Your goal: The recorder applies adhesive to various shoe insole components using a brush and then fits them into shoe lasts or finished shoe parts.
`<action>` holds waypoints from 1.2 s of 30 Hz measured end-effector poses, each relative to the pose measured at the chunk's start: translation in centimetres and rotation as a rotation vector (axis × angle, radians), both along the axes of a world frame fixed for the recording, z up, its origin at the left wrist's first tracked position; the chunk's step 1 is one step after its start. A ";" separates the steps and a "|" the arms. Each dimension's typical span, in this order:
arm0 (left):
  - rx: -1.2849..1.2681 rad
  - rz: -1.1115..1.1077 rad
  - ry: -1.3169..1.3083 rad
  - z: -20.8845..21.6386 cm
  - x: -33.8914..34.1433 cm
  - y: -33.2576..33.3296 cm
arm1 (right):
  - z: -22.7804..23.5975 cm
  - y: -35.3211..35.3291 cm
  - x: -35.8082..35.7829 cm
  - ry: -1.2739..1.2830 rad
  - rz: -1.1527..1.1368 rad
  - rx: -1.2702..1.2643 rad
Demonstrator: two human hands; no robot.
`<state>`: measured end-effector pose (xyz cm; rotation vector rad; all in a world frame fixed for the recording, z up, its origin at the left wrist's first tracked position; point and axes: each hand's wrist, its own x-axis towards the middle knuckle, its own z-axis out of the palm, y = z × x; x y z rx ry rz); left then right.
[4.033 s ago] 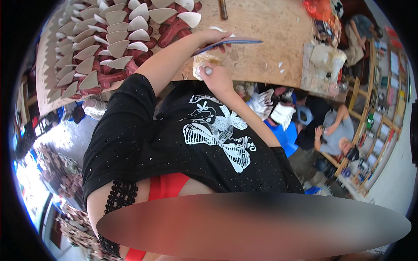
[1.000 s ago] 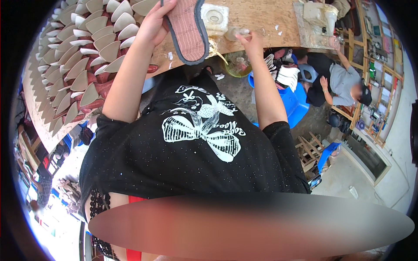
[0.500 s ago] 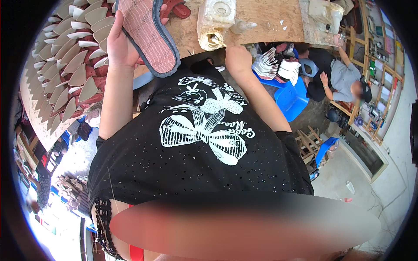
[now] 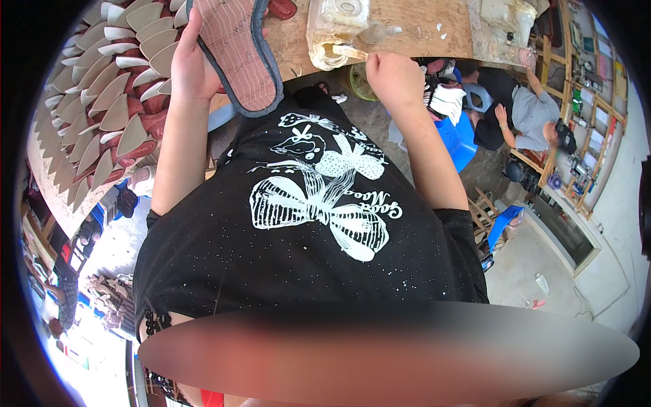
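Observation:
My left hand (image 4: 193,71) is closed along the edge of a shoe sole (image 4: 245,61), reddish-brown on its face with a dark grey rim. It is tilted upright over the near edge of the wooden table (image 4: 434,30). In my closed right hand (image 4: 397,81) is a thin pale brush or stick (image 4: 350,52); which of the two I cannot tell. Its far end reaches into the mouth of a whitish plastic container (image 4: 330,55), crusted with yellowish residue like dried glue. The fingers of my right hand hide the near end of the stick.
Shoe parts with beige pointed tongues and red bases (image 4: 115,102) crowd the left. A red shoe part (image 4: 282,8) lies behind the sole. Right of me stand a blue bin (image 4: 458,144) and stacked white pieces (image 4: 445,102). A co-worker (image 4: 532,112) sits farther right, near another stained container (image 4: 505,15).
My right hand has moved right and slightly back from the container's mouth, so the pale stick now shows. The sole has shifted slightly up and right in my left hand.

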<state>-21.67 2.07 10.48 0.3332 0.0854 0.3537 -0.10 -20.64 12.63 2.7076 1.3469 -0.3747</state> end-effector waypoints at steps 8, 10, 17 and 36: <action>0.064 0.180 0.495 0.1 0.0 -0.3 | -5.7 -1.4 -0.5 0.124 -0.186 0.164; 0.070 0.190 0.472 0.4 0.0 -0.2 | -6.3 -2.5 -0.7 0.172 -0.197 0.209; 0.069 0.246 0.516 0.9 0.3 -0.4 | -5.6 -3.1 -1.2 0.096 -0.152 0.147; 0.007 0.123 -0.065 0.9 -0.8 -1.0 | -4.9 -4.7 -1.6 0.191 -0.140 0.192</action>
